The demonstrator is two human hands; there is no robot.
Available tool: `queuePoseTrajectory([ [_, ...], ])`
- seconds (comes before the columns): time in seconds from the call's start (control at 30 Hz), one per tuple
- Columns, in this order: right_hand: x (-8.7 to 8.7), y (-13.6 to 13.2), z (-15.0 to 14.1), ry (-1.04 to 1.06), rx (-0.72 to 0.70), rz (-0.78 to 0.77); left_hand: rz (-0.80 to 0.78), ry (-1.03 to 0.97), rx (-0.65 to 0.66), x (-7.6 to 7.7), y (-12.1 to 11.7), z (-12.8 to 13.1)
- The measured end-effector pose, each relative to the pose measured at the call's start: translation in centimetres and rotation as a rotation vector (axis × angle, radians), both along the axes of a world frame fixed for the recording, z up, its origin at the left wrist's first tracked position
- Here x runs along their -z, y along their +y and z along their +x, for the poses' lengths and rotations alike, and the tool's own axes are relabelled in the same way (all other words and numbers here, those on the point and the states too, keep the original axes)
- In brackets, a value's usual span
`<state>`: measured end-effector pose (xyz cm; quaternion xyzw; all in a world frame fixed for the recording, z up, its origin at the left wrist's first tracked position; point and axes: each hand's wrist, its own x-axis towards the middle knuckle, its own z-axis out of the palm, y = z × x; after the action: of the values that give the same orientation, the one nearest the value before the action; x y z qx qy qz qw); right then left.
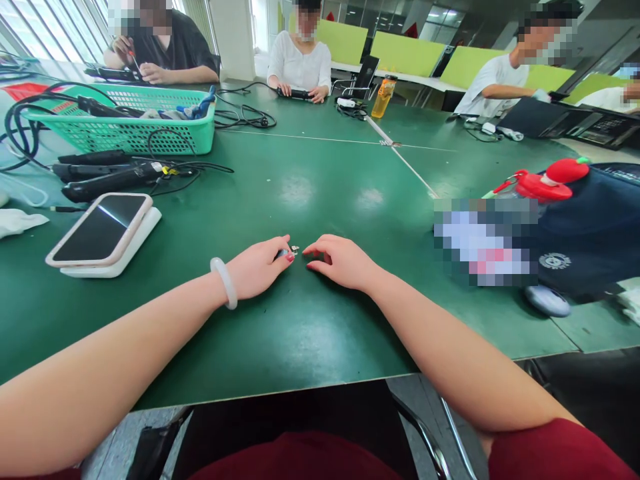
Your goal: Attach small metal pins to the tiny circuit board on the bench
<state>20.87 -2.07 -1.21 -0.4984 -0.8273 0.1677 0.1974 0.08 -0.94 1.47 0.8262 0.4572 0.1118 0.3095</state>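
Over the middle of the green table (320,347), my left hand (255,269), with a pale bangle (225,283) on its wrist, is closed in a pinch. Between its thumb and fingers shows a small silvery and bluish piece (294,251), too small to name and mostly hidden by the fingers. Just right of it, my right hand (345,262) is held with thumb and forefinger curved and parted, pointing at the piece. A narrow gap separates those fingertips from it, and nothing is seen in them.
Left are a phone (103,227) on a white box (133,247), black corded hair straighteners (113,179) and a green basket (150,130). Right are a computer mouse (547,301), a navy bag (595,227) and a red-lidded bottle (545,187). Several people work across the table near an orange bottle (384,98).
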Motion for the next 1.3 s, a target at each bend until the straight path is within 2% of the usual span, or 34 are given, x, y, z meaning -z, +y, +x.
queuePoseTrajectory([
  [0.17,-0.1,0.1,-0.3,-0.037,-0.014,-0.003,-0.206,-0.326,0.125,0.0,0.2,-0.2],
  [0.23,-0.1,0.1,-0.3,-0.046,-0.017,0.003,-0.228,-0.386,0.162,0.0,0.2,-0.1],
  [0.4,0.0,0.1,-0.3,-0.003,0.009,-0.013,-0.238,-0.464,0.108,0.6,0.6,-0.2],
  [0.57,0.0,0.0,0.0,0.059,0.007,0.007,-0.175,-0.423,0.034,1.3,1.4,-0.5],
  [0.7,0.0,0.1,0.2,0.077,0.032,0.001,-0.036,-0.257,-0.018,0.9,1.3,-0.6],
  [0.8,0.0,0.1,0.1,0.036,-0.002,-0.032,0.035,-0.202,-0.078,0.5,1.2,-0.6],
  [1.03,-0.4,-0.2,-0.1,0.056,-0.033,-0.009,-0.195,-0.364,-0.109,1.1,1.6,-0.5],
  [1.3,-0.8,-0.8,-0.7,0.291,0.073,-0.020,-0.275,-0.426,-0.059,1.1,1.3,-0.4],
])
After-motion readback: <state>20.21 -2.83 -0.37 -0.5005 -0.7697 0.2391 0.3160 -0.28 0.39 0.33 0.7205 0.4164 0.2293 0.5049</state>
